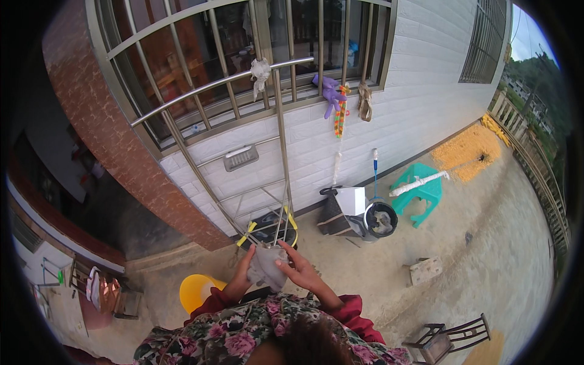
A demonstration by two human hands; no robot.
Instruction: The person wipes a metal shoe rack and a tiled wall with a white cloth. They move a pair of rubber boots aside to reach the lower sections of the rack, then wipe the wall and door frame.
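Note:
A crumpled grey cloth (269,267) is held between my two hands, close in front of my chest. My left hand (242,273) grips its left side. On the right, my right hand (301,269) has its thumb on top of the cloth and its fingers along the far edge. Just beyond the cloth stands a metal rack (282,137) with a top bar, its lower rods meeting near my hands. A whitish rag (260,75) is knotted on that bar, and a metal soap dish (241,158) sits on a cross rod. Part of the rack's foot is hidden behind the cloth.
A yellow bucket (196,292) stands at left, a black basin with yellow handles (262,230) beneath the rack. Along the wall are a black bucket (381,220), a green plastic stool (422,182) and spread yellow grain (470,148). A wooden stool (425,271) and chair (435,349) stand at right.

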